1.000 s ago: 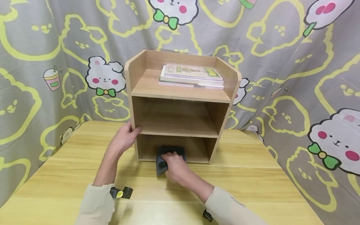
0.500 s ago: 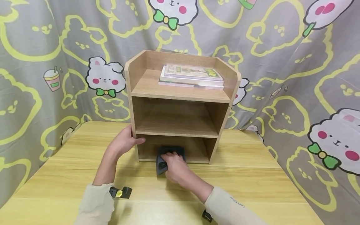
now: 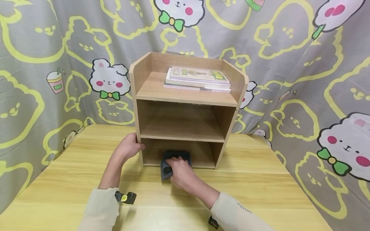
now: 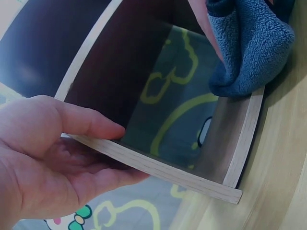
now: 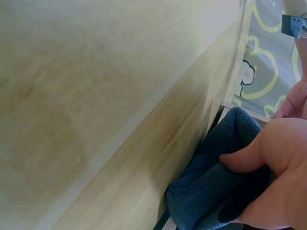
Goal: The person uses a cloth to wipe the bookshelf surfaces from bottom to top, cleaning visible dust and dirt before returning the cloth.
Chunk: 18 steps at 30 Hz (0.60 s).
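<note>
A small wooden shelf unit (image 3: 185,101) with two lower compartments stands on the table. My left hand (image 3: 128,148) grips its left side panel (image 4: 158,167) beside the lower compartment. In the left wrist view the thumb lies on the inner face and the fingers are on the outer face. My right hand (image 3: 181,171) holds a folded dark blue towel (image 5: 211,172) at the front of the bottom shelf. Part of the towel hangs over the front edge, and the thumb presses into its fold in the right wrist view.
Several books (image 3: 198,78) lie stacked on the unit's top shelf, between raised sides. The light wooden table (image 3: 254,189) extends around the unit. A grey patterned curtain (image 3: 292,80) hangs behind and at both sides.
My left hand has slid down the side panel, its thumb going from the middle shelf's level to the lower compartment. The right hand and towel look the same.
</note>
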Tool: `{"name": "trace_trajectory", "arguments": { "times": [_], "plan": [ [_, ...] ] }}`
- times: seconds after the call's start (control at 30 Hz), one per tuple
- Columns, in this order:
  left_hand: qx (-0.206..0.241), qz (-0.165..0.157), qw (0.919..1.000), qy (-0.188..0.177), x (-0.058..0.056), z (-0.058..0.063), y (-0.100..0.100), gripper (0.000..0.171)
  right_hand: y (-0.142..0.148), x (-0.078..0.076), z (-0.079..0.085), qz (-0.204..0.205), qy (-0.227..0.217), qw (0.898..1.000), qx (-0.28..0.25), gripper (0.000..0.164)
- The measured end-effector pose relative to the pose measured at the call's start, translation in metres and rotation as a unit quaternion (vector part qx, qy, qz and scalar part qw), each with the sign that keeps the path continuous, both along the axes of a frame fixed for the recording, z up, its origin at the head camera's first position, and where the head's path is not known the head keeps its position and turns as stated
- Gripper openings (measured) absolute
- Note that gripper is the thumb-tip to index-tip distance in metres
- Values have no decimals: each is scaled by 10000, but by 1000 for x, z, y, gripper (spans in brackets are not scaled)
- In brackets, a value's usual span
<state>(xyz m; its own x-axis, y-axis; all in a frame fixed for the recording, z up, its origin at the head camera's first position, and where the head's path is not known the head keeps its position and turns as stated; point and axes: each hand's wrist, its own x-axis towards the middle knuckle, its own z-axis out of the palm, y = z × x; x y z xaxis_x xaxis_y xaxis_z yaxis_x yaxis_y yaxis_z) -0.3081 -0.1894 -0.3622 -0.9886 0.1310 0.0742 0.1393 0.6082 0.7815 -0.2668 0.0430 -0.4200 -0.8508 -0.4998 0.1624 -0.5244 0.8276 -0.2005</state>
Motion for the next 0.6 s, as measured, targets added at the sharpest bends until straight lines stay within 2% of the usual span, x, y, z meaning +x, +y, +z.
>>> {"name": "trace_trajectory", "arguments": {
  "times": [0.17,0.33,0.47,0.6],
  "plan": [
    [-50,39,10000,-3,-1,-1,-1,47,0,-2,1,20,72,10000,14,54],
    [-67,34,10000,19,-1,-2,-1,44,4,-3,11,-30,-149,9998,-97,46],
    [-119,98,9999,36,0,-2,-1,42,6,-2,33,-25,-252,9994,-228,36],
    [-128,98,9999,-16,0,-2,-2,47,5,7,65,226,-83,9991,-354,38]
  ]
}}
